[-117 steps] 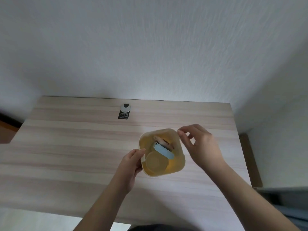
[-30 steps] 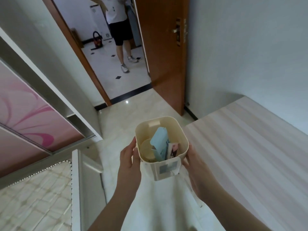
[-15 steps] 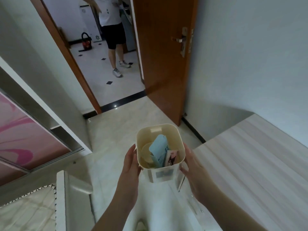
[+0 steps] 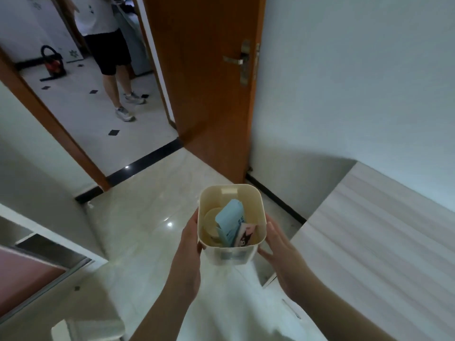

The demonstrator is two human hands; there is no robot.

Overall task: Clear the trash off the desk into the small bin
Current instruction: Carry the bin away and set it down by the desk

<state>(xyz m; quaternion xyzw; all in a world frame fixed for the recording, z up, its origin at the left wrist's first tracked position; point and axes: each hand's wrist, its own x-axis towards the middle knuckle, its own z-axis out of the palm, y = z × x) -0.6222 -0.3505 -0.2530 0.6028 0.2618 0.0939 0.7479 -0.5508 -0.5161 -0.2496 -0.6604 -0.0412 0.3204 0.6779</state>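
Above the floor [image 4: 138,232], beside the bench [image 4: 369,242]: small cream bin [image 4: 231,253] held upright, left hand [image 4: 190,238] gripping one wall, right hand [image 4: 275,244] pressed flat against the other. Inside, pale blue packet [image 4: 231,221], cartoon-printed wrapper [image 4: 247,236], round beige lid [image 4: 210,223].

A room in a home. An open brown wooden door [image 4: 211,77] with a metal handle [image 4: 236,60] leads to a tiled hallway [image 4: 98,112], where a person [image 4: 108,45] stands. Glossy pale floor tiles [image 4: 152,217] run past a light wood desk [image 4: 374,237] against a plain white wall [image 4: 357,82].
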